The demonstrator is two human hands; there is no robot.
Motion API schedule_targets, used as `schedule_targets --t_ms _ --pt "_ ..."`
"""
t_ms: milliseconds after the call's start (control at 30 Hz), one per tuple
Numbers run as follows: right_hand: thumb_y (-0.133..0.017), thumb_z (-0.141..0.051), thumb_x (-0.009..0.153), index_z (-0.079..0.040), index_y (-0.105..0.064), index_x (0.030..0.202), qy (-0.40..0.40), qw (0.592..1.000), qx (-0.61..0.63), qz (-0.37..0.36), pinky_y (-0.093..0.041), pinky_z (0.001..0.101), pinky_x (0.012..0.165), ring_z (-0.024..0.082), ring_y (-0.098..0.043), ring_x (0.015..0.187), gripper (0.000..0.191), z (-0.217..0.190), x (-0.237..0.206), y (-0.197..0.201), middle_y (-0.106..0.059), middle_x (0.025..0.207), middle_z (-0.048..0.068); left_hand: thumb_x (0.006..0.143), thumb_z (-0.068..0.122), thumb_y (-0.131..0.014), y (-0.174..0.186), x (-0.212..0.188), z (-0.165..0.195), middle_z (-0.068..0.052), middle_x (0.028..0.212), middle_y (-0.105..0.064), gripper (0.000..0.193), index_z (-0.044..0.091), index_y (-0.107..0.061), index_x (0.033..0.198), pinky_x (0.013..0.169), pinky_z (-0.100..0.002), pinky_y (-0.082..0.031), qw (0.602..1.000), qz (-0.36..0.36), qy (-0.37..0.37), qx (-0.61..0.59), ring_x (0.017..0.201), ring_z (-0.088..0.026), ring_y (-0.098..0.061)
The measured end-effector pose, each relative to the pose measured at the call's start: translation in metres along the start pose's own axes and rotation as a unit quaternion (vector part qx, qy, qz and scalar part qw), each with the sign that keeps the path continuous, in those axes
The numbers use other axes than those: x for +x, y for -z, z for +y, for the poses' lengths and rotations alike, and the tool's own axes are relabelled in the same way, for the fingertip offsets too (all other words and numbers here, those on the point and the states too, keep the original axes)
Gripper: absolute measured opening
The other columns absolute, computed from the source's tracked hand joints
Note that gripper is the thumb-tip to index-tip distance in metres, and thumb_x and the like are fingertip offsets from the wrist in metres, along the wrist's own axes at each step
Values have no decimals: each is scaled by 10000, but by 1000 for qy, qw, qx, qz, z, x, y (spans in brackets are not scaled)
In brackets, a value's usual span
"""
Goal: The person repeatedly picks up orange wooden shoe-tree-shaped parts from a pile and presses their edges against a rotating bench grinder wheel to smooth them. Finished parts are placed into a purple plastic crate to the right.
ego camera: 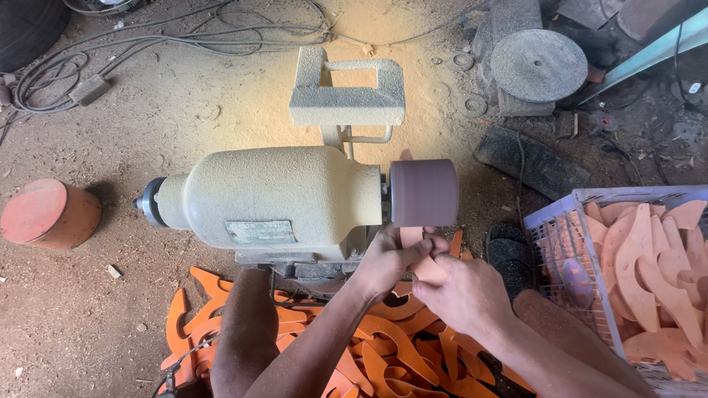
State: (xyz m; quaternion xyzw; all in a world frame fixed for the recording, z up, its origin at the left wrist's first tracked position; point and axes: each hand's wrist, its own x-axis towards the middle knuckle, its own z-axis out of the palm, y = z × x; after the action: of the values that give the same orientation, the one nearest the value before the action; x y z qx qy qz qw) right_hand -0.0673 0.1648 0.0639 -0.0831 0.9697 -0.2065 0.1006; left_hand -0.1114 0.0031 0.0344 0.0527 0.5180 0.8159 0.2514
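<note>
wood piece (422, 267) pressed under one sanding drum (423, 192); left hand (385, 259), right hand (461, 291) both clamped on it; one crate (549, 221) beside.

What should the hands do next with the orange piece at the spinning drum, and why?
Probably slide the orange piece a little along the sanding drum. The left hand and right hand hold it right under the drum, so a fresh stretch of edge would meet it.

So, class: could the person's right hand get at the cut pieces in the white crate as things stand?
Probably yes. The crate stands open-topped just beside the right hand, nothing between them. But that hand and the left hand grip an orange piece at the sanding drum.
</note>
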Motion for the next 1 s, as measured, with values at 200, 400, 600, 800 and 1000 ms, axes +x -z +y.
schedule_targets --t_ms 200,400,600,800,1000 --pt "-753 -369 797 -127 -757 895 -27 997 57 -54 -636 335 543 199 -753 523 261 -8 -47 -11 -764 640 76 956 4 -629 -12 -47 -13 -123 1031 -731 253 8 -547 1195 936 -358 -603 1000 -11 19 17 1009 -180 -718" --pt "-762 -354 776 -158 -782 852 6 989 116 -91 -638 387 593 211 -796 628 211 -6 -75 -11 -767 739 94 999 14 -626 -24 -73 -27 -105 1041 -723 216 1 -544 1198 924 -313 -586 995 -14 95 4 998 -154 -707" --pt "-788 -348 749 -89 -765 889 21 992 125 27 -613 382 508 264 -754 542 295 -13 -39 1 -758 680 135 964 -37 -593 -3 -30 -16 -119 1037 -735 246 0 -553 1204 909 -333 -598 996 -17 40 -74 970 -187 -715" --pt "-741 -403 848 -85 -743 1059 -19 998 18 -57 -623 319 490 171 -716 474 382 -12 -6 4 -747 642 66 988 -41 -569 4 -6 -4 -123 1006 -723 225 7 -577 1208 891 -361 -602 997 -14 31 -63 958 -202 -712" --pt "-740 -495 856 -72 -685 1190 -50 982 8 -180 -617 305 625 168 -752 660 542 3 -49 -7 -765 794 83 994 -31 -602 -14 -70 -22 -113 1023 -718 223 8 -549 1207 967 -341 -586 998 -55 39 19 1012 -174 -705"
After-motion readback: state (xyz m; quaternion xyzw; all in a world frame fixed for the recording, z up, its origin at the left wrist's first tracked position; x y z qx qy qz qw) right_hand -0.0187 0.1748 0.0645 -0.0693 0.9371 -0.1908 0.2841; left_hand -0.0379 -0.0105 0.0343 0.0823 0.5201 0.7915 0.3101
